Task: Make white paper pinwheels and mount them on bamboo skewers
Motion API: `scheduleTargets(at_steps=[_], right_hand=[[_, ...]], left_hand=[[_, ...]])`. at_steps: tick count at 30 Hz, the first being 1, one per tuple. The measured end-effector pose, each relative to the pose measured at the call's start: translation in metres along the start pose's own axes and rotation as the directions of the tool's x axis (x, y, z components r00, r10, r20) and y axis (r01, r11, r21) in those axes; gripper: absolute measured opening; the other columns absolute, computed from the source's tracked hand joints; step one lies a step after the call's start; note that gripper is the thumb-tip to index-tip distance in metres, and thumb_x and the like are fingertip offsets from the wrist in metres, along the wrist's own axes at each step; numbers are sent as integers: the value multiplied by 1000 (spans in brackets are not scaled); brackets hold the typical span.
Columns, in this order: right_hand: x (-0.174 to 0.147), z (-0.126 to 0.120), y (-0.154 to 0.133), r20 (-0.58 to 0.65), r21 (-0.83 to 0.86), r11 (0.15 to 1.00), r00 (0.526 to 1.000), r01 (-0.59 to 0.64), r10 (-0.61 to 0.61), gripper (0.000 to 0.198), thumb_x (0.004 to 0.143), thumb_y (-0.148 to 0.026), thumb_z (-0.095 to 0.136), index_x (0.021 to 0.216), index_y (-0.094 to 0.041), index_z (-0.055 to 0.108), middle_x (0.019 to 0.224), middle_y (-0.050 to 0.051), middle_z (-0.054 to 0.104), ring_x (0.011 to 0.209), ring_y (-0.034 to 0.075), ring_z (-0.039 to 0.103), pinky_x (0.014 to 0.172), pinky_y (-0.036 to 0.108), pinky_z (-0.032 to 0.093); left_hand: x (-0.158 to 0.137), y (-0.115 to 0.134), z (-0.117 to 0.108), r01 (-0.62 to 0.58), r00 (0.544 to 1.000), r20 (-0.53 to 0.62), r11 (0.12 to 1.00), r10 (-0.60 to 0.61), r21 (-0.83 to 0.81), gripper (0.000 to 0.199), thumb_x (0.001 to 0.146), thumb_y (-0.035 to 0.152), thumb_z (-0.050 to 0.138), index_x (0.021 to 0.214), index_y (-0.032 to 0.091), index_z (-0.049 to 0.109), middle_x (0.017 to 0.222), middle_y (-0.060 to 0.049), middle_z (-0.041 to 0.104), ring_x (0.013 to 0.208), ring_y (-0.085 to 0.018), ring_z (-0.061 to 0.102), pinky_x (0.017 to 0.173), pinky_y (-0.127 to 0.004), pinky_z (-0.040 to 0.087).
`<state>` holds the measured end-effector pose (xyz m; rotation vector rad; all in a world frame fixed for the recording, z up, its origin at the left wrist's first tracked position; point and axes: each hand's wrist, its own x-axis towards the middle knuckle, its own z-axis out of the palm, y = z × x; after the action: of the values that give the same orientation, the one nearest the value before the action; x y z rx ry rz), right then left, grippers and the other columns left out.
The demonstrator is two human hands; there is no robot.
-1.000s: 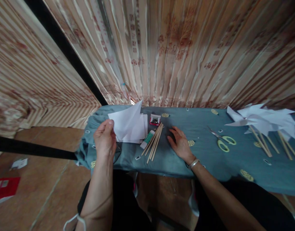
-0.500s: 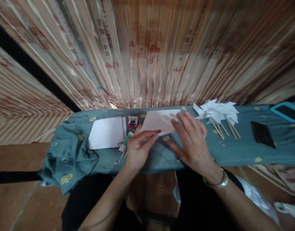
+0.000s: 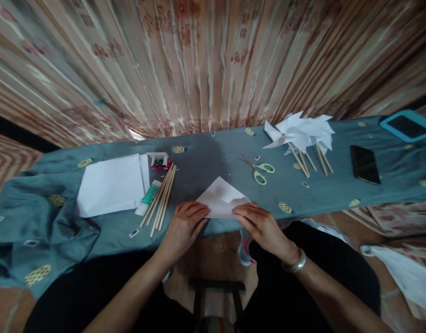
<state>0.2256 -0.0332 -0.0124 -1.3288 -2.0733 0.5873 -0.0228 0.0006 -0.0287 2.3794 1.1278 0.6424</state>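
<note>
A sheet of white paper (image 3: pixel 221 196), folded into a triangle with its point toward the curtain, lies at the near edge of the cloth-covered table. My left hand (image 3: pixel 188 219) grips its left corner, fingers closed over the paper. At the right corner, my right hand (image 3: pixel 263 226) pinches it the same way; a silver bracelet circles that wrist. Scissors with pale green handles (image 3: pixel 259 172) lie spread just beyond the paper on the right. Several thin wooden sticks (image 3: pixel 162 199) rest left of my left hand, beside a green and white glue tube (image 3: pixel 149 198).
A stack of white paper (image 3: pixel 110 185) lies at the left, near a small red box of dark bits (image 3: pixel 160 162). White paper pinwheels on sticks (image 3: pixel 301 132) lie at the back right. Farther right are a black phone (image 3: pixel 365 164) and a blue-framed device (image 3: pixel 409 126). A patterned curtain (image 3: pixel 199 69) hangs behind.
The paper has gone from a mostly flat sheet to a folded triangle nearer me. My right hand has come down from above it onto its right corner. The camera view has shifted, and the scissors now show.
</note>
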Motion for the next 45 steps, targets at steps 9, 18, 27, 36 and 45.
scheduleTargets(at_steps=[9,18,27,36,45], right_hand=[[32,13,21,-62,145,907,911,-396,408,37,87,-36,60,121,-20,61,112,8,72,94,24,69,83,36,55],[37,22,17,-162,-2,937,925,-349,344,38,90,-38,56,121,-18,61,117,11,70,102,25,67,90,38,54],[37,30,21,-172,-163,975,978,-149,121,33,97,-32,45,124,-18,57,119,11,67,111,26,61,100,46,47],[38,34,21,-182,-190,971,977,-146,111,31,96,-27,46,120,-13,61,119,13,66,111,26,58,99,44,47],[39,37,22,-212,-213,967,973,-142,96,31,97,-27,46,120,-15,61,118,14,66,109,27,59,98,46,49]], left_hand=[[4,-5,-1,55,988,-147,996,-44,71,39,94,18,48,132,13,50,120,-16,65,108,-25,61,90,-44,54],[-7,33,26,-165,984,110,954,141,251,49,91,18,51,138,9,40,147,-18,45,142,-33,31,111,-56,33],[-9,27,30,-91,983,181,955,39,283,59,88,23,58,141,9,38,150,-18,41,143,-38,25,111,-62,30],[-7,27,30,-72,983,182,952,17,299,60,86,26,61,139,8,41,149,-18,41,141,-40,27,111,-63,29],[-4,27,29,-69,982,187,948,11,309,59,87,28,60,139,8,42,149,-18,42,141,-41,29,111,-63,29]])
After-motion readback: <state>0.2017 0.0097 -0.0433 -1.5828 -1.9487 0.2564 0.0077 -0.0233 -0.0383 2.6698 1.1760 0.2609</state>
